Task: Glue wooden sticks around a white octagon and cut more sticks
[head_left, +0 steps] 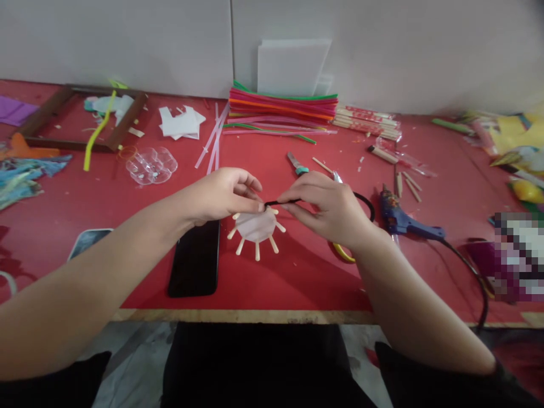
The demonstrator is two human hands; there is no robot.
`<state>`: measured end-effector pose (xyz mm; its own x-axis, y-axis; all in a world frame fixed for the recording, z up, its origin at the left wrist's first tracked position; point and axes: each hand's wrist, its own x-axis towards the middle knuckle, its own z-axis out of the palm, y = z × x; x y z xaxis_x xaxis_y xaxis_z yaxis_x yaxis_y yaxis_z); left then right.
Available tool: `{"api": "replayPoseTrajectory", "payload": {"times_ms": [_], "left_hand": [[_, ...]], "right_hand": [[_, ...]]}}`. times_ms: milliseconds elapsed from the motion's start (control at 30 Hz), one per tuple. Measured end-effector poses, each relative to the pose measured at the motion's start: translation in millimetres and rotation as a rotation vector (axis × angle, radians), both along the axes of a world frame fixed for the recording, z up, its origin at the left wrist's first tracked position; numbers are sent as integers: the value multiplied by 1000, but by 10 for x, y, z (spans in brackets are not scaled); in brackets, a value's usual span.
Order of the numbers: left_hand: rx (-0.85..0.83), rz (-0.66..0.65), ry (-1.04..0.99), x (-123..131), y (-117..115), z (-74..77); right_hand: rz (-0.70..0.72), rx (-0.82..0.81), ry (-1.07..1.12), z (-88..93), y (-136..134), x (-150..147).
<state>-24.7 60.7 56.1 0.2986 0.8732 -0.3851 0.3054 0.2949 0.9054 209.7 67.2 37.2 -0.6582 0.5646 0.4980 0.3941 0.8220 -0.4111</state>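
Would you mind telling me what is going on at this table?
A person's right hand pinches a thin black strip. The left hand is at the far rim of a whitish disc ringed with pale sticks, by the strip's end; its exact grip is hidden. A black smartphone lies left of the disc, and a blue hot glue gun lies to the right.

The left hand (229,195) hides the far edge of a white disc (256,228); the right hand (325,205) partly masks a yellow loop (343,255). At left, a purple sheet (16,110) is cropped; at right, pixelation blurs an object (518,258).
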Motion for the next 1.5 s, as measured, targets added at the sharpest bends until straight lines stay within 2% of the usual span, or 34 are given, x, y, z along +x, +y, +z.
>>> {"api": "replayPoseTrajectory", "payload": {"times_ms": [167, 300, 467, 567, 800, 967, 1133, 1333, 1500], "left_hand": [[-36, 130, -47, 2, 23, 11], [4, 200, -26, -33, 43, -28], [80, 159, 27, -26, -7, -60], [143, 140, 39, -6, -49, -38], [264, 258, -5, 50, -84, 18], [289, 286, 28, 94, -97, 64], [348, 305, 102, 103, -123, 99], [379, 377, 89, 114, -119, 43], [373, 359, 126, 118, -131, 55]], "right_hand": [[-108, 31, -149, 136, -20, 75], [-199, 105, -278, 324, -60, 129], [-184, 131, -349, 592, -136, 121], [-198, 152, -351, 693, -216, 89], [-254, 262, -460, 755, -445, 9], [-301, 324, -513, 811, -523, -30], [-264, 326, -567, 876, -549, -18], [-289, 299, -663, 890, -635, -76], [-202, 395, -689, 935, -699, -250]]}}
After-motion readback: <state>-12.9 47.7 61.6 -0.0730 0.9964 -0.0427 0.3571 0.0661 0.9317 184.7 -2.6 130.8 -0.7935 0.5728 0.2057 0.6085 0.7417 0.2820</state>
